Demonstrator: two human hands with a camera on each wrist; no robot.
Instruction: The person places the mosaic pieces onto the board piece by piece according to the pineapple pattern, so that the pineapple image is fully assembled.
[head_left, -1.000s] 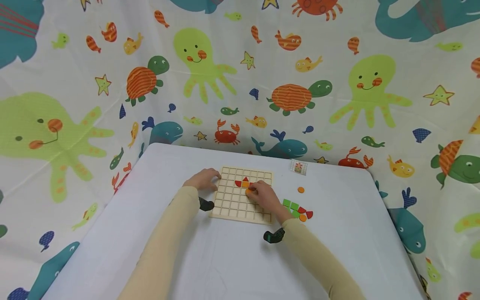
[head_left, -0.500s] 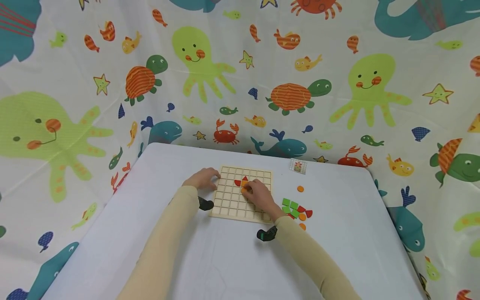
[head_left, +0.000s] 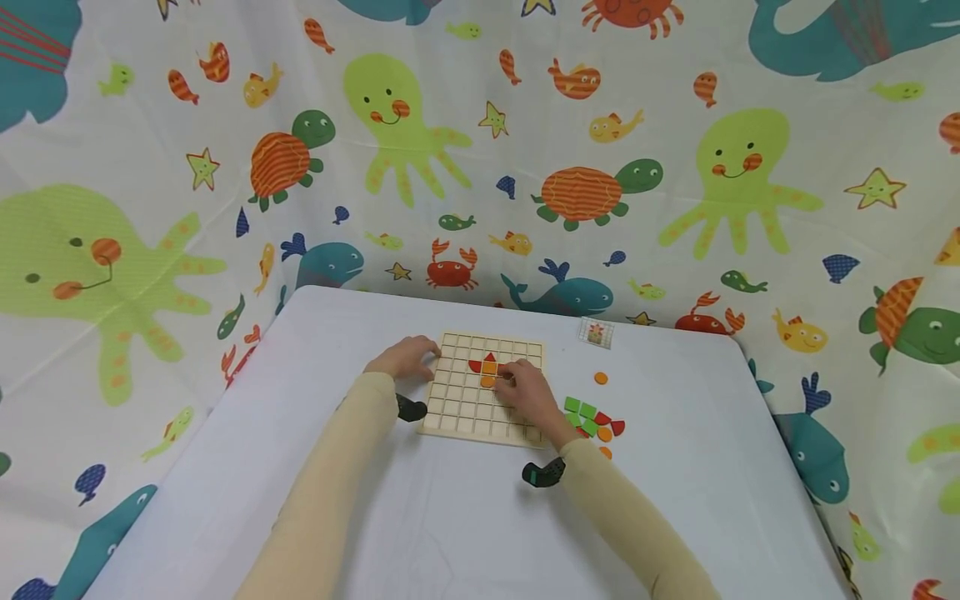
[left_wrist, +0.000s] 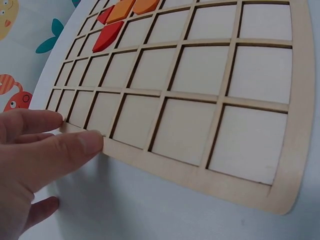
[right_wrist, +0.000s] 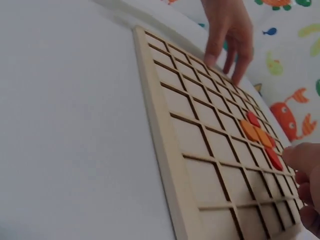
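Note:
A wooden grid board (head_left: 457, 408) lies on the table. Set in its cells are an orange square (head_left: 489, 367), an orange round piece (head_left: 488, 382), a red triangle (head_left: 490, 357) and a red rounded piece (left_wrist: 108, 36). Another red piece (right_wrist: 274, 159) is on the other side of the square, beside my right fingertips. My left hand (head_left: 405, 358) rests its thumb and fingertips against the board's left edge. Over the board hovers my right hand (head_left: 527, 392), its fingers loosely bent; no piece shows in it, and I cannot tell whether it touches the red one.
To the right of the board lie several loose green squares (head_left: 572, 405), red pieces (head_left: 618, 427) and orange discs (head_left: 604, 434). One orange disc (head_left: 601, 378) lies apart, farther back. A small picture card (head_left: 596, 333) is near the table's back edge, before a patterned curtain (head_left: 450, 167).
My right hand has set the orange round piece below the orange square, let go and drawn back slightly to the right. My left hand stays at the board's edge.

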